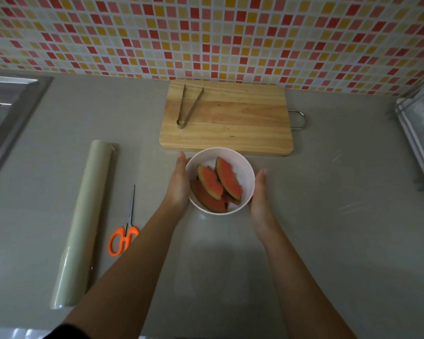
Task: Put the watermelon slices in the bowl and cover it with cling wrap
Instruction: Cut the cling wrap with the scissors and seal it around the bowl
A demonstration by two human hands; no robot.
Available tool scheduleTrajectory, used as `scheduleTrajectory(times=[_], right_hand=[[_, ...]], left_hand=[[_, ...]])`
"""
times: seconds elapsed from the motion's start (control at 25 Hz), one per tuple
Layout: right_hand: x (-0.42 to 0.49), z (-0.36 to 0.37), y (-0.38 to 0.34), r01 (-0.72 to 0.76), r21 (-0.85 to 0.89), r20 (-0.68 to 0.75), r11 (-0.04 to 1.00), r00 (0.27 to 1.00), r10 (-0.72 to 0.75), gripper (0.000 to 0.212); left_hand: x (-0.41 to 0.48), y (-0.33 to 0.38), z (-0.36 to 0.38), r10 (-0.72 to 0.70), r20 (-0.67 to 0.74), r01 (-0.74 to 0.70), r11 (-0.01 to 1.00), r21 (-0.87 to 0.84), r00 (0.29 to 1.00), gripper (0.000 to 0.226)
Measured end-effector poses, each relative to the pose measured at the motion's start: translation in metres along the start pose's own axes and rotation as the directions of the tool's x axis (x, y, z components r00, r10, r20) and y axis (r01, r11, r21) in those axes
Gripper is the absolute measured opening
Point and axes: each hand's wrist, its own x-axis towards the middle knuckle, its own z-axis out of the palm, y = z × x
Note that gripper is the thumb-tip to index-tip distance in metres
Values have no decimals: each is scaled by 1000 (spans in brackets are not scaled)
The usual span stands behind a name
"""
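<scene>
2 hands flank the white bowl.

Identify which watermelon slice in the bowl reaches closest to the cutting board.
The rightmost slice: its tip reaches past the other two toward the cutting board, on the right hand side of the bowl.

Three watermelon slices, one bowl, one board.

Left hand and right hand are bare, forearms too — dark sleeve edge above the left.
</scene>
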Motion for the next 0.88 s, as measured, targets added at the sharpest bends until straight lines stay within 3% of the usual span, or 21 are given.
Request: scheduleTrajectory(times=[0.16,0.32,0.48,0.72,0.88], right_hand=[[13,0,-5,16,-126,-93,992,995,-28,62],[9,15,9,30,63,-188,998,982,-18,65],[13,17,12,-3,122,-226,993,974,30,72],[13,14,13,21,13,-226,1000,974,-17,72],[13,13,12,51,-16,-235,999,971,-53,67]], left_hand=[[3,1,-1,-75,96,76,997,-1,992,67],[2,4,7,-112,52,111,994,15,992,70],[4,0,7,-127,19,127,992,27,992,70],[11,1,3,-43,-93,65,965,254,995,66],[13,2,2,-34,-107,66,947,313,994,70]])
